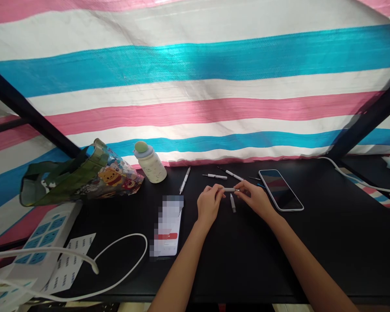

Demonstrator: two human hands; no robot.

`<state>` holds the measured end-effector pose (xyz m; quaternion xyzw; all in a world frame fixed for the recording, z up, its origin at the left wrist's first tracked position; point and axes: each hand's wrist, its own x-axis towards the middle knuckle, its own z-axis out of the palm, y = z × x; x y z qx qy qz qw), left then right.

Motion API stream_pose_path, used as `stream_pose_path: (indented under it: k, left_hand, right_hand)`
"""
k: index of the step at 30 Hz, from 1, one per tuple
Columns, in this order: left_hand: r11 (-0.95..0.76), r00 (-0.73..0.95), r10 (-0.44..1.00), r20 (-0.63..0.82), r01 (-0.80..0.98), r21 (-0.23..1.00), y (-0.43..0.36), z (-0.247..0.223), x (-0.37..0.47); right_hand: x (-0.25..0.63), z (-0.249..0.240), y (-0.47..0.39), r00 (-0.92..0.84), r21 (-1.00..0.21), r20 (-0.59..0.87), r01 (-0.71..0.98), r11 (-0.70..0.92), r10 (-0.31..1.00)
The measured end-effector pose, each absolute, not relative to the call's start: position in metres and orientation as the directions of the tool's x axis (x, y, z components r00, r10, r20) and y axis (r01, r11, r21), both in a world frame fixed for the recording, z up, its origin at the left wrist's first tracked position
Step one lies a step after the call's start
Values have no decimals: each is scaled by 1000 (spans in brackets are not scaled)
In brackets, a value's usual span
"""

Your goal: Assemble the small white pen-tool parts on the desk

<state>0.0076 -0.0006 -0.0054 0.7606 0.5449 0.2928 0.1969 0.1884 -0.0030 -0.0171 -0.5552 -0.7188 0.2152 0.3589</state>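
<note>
Between my two hands a slim white pen barrel [229, 190] lies level, just above the black table. My left hand [209, 200] pinches its left end, while the fingers of my right hand [251, 197] close on its right end. Just below the barrel, a short white and grey pen part [233, 203] rests on the table. Beyond my hands lie a white pen [215, 176] with a thin dark tip and a second white pen [234, 175]. Another white pen [185, 180] lies farther left. A thin dark refill [255, 178] is near my right hand.
A phone with a lit, partly blurred screen [169, 229] lies left of my left forearm; a dark-screened phone [281, 190] lies right. Farther left are a bottle [152, 164], a cartoon-printed bag [107, 177], a power strip [48, 234], a label sheet [73, 260] and a white cable [146, 245].
</note>
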Motion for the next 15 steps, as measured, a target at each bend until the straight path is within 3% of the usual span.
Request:
stream_pose_path:
  k: [15]
  left_hand:
    - [-412,314,910,269,632,656,-2,-4,7]
  right_hand:
    - [189,-10,-6,-119,-634,247,731,254,962]
